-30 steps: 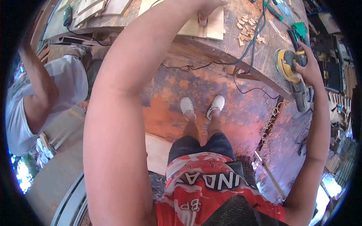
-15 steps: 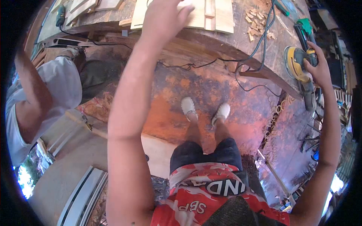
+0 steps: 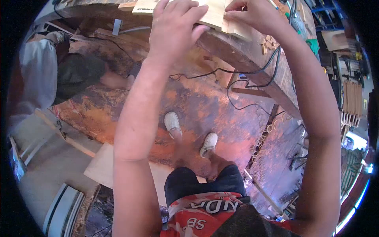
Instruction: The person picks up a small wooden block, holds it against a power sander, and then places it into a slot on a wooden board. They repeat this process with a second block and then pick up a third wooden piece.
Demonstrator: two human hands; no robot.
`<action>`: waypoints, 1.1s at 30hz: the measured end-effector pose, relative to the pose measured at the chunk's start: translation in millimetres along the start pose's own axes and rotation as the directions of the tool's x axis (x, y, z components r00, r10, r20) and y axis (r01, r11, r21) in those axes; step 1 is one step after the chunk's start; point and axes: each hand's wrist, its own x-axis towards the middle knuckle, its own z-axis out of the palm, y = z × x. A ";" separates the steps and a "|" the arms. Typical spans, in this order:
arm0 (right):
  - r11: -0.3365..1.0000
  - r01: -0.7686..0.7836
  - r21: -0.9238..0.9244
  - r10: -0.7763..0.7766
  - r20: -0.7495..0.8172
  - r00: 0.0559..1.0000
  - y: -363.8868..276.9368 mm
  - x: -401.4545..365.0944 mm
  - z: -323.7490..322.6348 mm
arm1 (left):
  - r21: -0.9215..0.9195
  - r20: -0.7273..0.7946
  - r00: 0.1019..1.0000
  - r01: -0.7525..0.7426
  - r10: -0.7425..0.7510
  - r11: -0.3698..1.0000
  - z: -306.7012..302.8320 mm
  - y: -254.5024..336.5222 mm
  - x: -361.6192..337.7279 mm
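My left hand (image 3: 175, 29) lies spread on the light wooden board (image 3: 213, 15) at the bench's front edge, its thumb out over the edge. At the board's right part my right hand (image 3: 252, 15) is closed in a pinch, thumb and finger together by a raised strip. Whatever is between those fingertips is too small to make out. Small wood offcuts (image 3: 269, 43) lie on the bench, partly behind my right forearm.
Black cables (image 3: 252, 72) hang from the wooden bench (image 3: 237, 49) in loops above the stained floor (image 3: 150, 106). A co-worker (image 3: 37, 71) is at the left. Something green (image 3: 313, 45) lies at the bench's right. Long pale strips (image 3: 65, 209) are at lower left.
My right hand has let go of the yellow sander and moved left to the board. My left hand has come down onto the board. The view has shifted, and the sander no longer shows clearly.
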 end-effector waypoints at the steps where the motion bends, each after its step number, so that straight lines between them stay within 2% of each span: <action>1: 1.000 0.010 -0.012 -0.010 0.004 1.000 -3.9 4.2 -3.7 | 0.002 -0.013 1.000 0.010 -0.010 1.000 0.9 -1.8 -0.5; 3: 0.986 -0.143 -0.090 0.156 0.164 0.974 -12.7 11.4 -13.8 | -0.035 -0.009 1.000 0.018 -0.018 0.999 0.7 -2.4 -1.4; 4: 0.980 -0.174 -0.093 0.191 0.218 0.957 -11.4 17.0 -14.2 | -0.034 -0.015 0.999 0.030 -0.031 0.999 -0.3 -0.8 -1.6; 7: 0.967 -0.166 -0.193 0.211 0.247 0.946 -19.8 21.9 -16.6 | -0.040 -0.072 0.997 0.022 -0.024 0.999 -2.9 -1.8 1.6; 8: 0.979 -0.132 -0.154 0.169 0.267 0.949 -7.9 25.3 -11.5 | -0.021 -0.067 0.998 0.020 -0.022 1.000 6.8 -6.6 -1.9; 9: 0.991 -0.035 -0.131 0.061 0.195 0.979 4.8 24.5 -2.3 | 0.000 -0.067 0.998 0.016 -0.016 1.000 11.8 -9.0 -2.6; 11: 0.993 -0.008 -0.122 0.028 0.164 0.986 2.6 24.4 1.6 | -0.023 -0.024 0.998 0.056 -0.056 0.998 7.0 -4.2 -0.2; 14: 0.992 -0.019 -0.126 0.038 0.149 0.988 0.6 18.2 1.5 | -0.014 0.117 0.982 0.154 -0.151 0.988 -4.0 4.0 5.8; 15: 0.991 -0.032 -0.132 0.050 0.134 0.990 0.0 15.4 1.4 | 0.005 0.109 0.985 0.134 -0.134 0.991 -6.4 4.9 8.5; 17: 0.992 -0.034 -0.119 0.051 0.139 0.989 -1.6 8.1 1.6 | -0.022 0.189 0.969 0.167 -0.160 0.986 -10.2 7.4 12.1; 19: 0.997 -0.050 -0.067 0.055 0.071 0.996 7.0 6.5 11.4 | -0.011 0.242 0.958 0.164 -0.157 0.986 -24.1 14.4 20.0; 21: 0.978 -0.057 0.200 0.078 -0.098 0.992 4.0 -5.8 3.2 | -0.002 0.297 0.943 0.155 -0.147 0.988 -37.9 20.1 28.5; 22: 0.911 -0.089 0.403 0.130 -0.074 0.989 -2.3 -19.6 -4.9 | -0.210 0.343 0.921 0.266 -0.183 0.941 -45.2 26.0 31.1; 23: 0.905 -0.096 0.415 0.149 -0.097 0.984 -5.7 -35.4 -13.9 | -0.403 0.400 0.894 0.368 -0.200 0.838 -49.2 34.0 35.1; 24: 0.737 -0.095 0.669 0.139 -0.012 0.990 -13.5 -53.1 -26.2 | -0.514 0.340 0.917 0.365 -0.207 0.776 -57.2 52.6 37.3; 25: 0.496 -0.107 0.862 0.105 0.062 0.992 -20.2 -75.7 -36.1 | -0.522 0.358 0.918 0.346 -0.167 0.780 -66.7 74.2 40.7; 26: 0.480 -0.112 0.870 0.143 0.048 0.989 -25.9 -101.3 -45.2 | -0.723 0.410 0.884 0.465 -0.224 0.511 -75.4 97.6 44.7; 27: 0.328 -0.138 0.935 0.115 0.106 0.988 -31.7 -126.7 -55.3 | -0.825 0.487 0.834 0.537 -0.259 0.179 -83.6 120.9 50.4; 28: 0.163 -0.158 0.974 0.073 0.148 0.986 -35.6 -149.9 -65.4 | -0.829 0.499 0.835 0.538 -0.231 0.154 -90.2 141.5 56.1; 29: 0.143 -0.144 0.979 0.102 0.130 0.986 -37.1 -170.5 -78.7 | -0.822 0.516 0.834 0.546 -0.195 0.160 -87.6 158.4 60.8; 31: 0.120 -0.047 0.992 0.122 0.033 0.992 -25.3 -216.3 -105.7 | -0.873 0.449 0.884 0.465 -0.128 0.145 -76.8 200.6 76.4; 32: 0.084 -0.027 0.996 0.118 0.017 0.993 -17.2 -227.8 -111.9 | -0.876 0.474 0.871 0.482 -0.125 0.037 -75.3 214.2 82.1; 33: 0.075 -0.009 0.997 0.127 0.000 0.992 -6.3 -237.5 -120.2 | -0.874 0.478 0.872 0.484 -0.106 0.049 -70.6 225.1 92.4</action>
